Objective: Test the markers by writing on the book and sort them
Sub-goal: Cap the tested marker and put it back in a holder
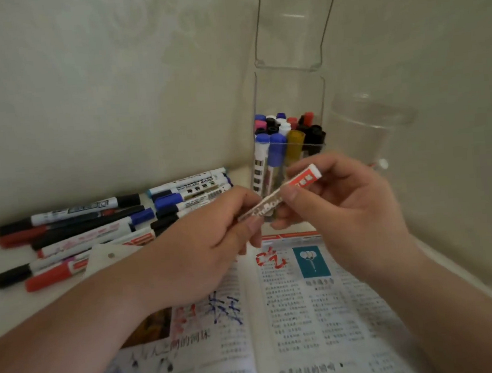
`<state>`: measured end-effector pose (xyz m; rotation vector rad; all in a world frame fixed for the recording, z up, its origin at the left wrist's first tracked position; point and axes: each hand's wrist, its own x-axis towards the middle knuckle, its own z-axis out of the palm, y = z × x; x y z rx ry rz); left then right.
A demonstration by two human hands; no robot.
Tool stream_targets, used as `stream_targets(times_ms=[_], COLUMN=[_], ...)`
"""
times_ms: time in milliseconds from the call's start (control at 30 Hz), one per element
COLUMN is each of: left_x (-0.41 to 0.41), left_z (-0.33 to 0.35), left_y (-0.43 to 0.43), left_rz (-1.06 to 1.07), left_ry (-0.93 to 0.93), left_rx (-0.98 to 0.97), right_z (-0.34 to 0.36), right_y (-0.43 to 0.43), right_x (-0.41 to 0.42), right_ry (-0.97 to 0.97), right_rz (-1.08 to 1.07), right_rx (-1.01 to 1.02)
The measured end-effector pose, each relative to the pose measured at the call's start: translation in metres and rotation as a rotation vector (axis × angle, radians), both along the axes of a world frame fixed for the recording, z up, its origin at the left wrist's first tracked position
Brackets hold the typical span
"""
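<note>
**Two hands holding one marker over the book**

The book (pixel 309 314) is lying open, nearest of all, under two bare arms. Its pages are thin and flat, full of tiny print, and a fold is running down the middle. Red scribbles (pixel 270 258) are sitting at the top of the right page, beside a small teal picture (pixel 312 261). Blue scribbles (pixel 225 307) are showing on the left page, by the left wrist.

Above the book, both hands are holding one marker (pixel 287 194). It is a thin round stick, white with a red label, and it is slanting up to the right. The left hand (pixel 202 243) is pinching its low end with curled fingers. The right hand (pixel 350 207) is gripping the upper part, and the white end is poking out past the fingers. The low end is blurry, so I cannot tell if a cap is on it.

To the left, a pile (pixel 94 229) of markers is lying on the pale table (pixel 5 305), by the wall. They are smooth white tubes with black, blue and red caps, and they are crossing over each other.

Behind the hands, a tall clear box (pixel 288 108) is standing by the wall. More markers are standing up in it, packed close, caps up. A round clear cup (pixel 373 121) is sitting just to its right.
</note>
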<state>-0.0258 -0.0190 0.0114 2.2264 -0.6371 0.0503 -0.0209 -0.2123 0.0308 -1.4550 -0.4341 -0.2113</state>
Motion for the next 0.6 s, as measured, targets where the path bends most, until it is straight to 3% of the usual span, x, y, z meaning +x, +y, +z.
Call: stream_targets(times_ms=[200,433,600], left_x=[0.001,-0.002,-0.004], left_z=[-0.003,0.0,0.005], left_y=[-0.005,-0.009,-0.007], left_rz=[-0.024,-0.017,-0.026], left_ry=[-0.021,-0.061,0.011], left_rx=[0.068,0.045,0.002], right_z=[-0.012,-0.018,-0.005], right_y=[-0.005,-0.008,-0.016], right_x=[0.003,0.003,0.0], right_ry=[0.221,0.063,0.094], right_rz=[0.141,0.194,0.106], right_rx=[0.063,-0.099,-0.093])
